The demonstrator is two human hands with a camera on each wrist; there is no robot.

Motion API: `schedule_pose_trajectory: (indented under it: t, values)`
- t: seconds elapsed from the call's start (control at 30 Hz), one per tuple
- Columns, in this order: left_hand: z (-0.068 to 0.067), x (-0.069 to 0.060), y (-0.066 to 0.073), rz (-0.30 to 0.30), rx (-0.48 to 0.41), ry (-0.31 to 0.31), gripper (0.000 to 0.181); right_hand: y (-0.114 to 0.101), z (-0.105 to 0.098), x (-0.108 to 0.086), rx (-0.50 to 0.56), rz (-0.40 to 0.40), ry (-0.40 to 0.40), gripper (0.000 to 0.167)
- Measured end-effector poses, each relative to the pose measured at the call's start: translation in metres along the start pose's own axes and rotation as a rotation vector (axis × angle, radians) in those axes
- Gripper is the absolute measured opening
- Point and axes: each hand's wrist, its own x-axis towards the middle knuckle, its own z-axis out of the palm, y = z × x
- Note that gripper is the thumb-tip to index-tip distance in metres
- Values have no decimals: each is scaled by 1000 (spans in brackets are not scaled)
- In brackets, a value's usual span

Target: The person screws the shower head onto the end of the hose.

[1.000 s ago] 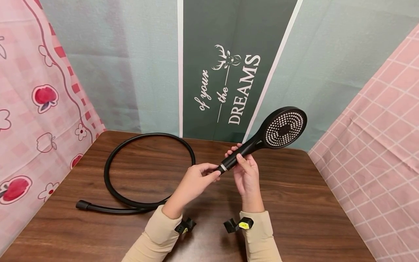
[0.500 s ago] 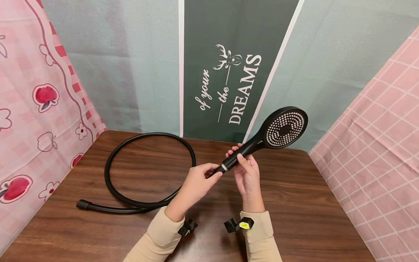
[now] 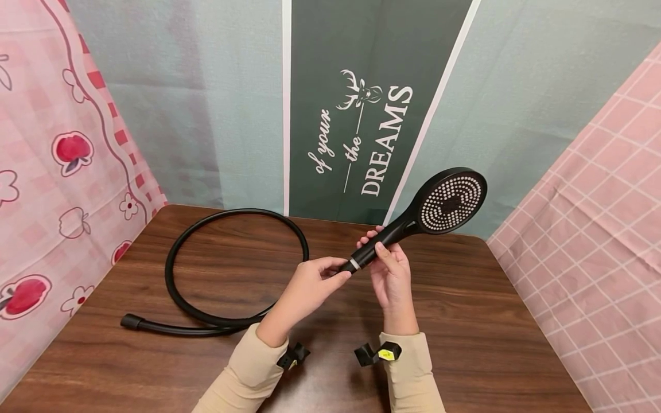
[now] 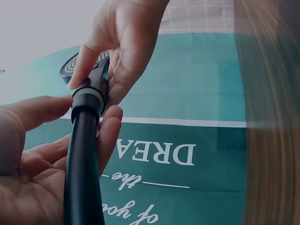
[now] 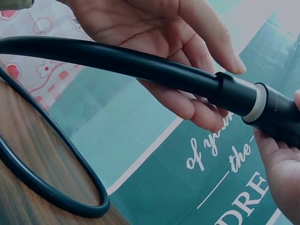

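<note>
My right hand [image 3: 391, 278] grips the handle of a black shower head [image 3: 420, 215], held tilted above the table with its dotted spray face up and to the right. At the handle's lower end my left hand [image 3: 307, 287] pinches the end nut [image 4: 86, 104] of a black shower hose [image 5: 140, 63] between thumb and fingers. The nut lines up with the handle, and a pale ring [image 5: 256, 103] shows between the two. Whether the threads are engaged is hidden. From the left hand the hose runs down into a loop on the table.
The hose's other end [image 3: 132, 322], with a black fitting, lies at the left of the wooden table [image 3: 465, 321]. A green printed cloth [image 3: 335, 34] hangs behind. Pink cloths stand at the left [image 3: 31, 229] and right [image 3: 594, 229]. Wrist cameras sit on both sleeves.
My left hand has shifted slightly at the nut and its wrist has turned a little back and forth. The shower head and right hand stay almost in place.
</note>
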Motion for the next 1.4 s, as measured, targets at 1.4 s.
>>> schedule_pose_trajectory:
  t: [1.4]
  values:
    - [12,-6,6,94,208,77,28,0,-3,-1,12,-9,-29,28]
